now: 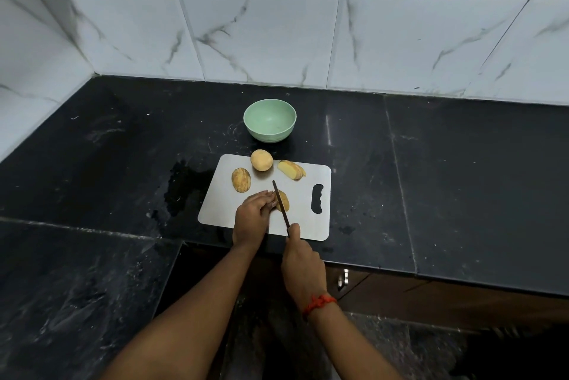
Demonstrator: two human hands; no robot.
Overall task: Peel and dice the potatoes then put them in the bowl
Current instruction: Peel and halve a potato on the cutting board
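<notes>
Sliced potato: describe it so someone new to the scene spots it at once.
On the black counter, a steel cutting board lies in front of a green bowl. The sliced potato sits near the board's far right corner, beyond the handle slot. Unlike the round potato beside it and the patchy potato further left, it fans into pale overlapping slices.

The worktop (462, 179) is black stone, flecked and streaked with white. The wall tiles (261, 34) are white with grey marble veining. The bowl (268, 137) is pale mint green and the cutting board (221, 207) plain silver-grey. The knife (284, 216) is dark. One potato (261, 159) is smooth yellow, another (240, 179) yellow striped with brown skin. A red-orange thread (318, 302) circles a wrist.
</notes>
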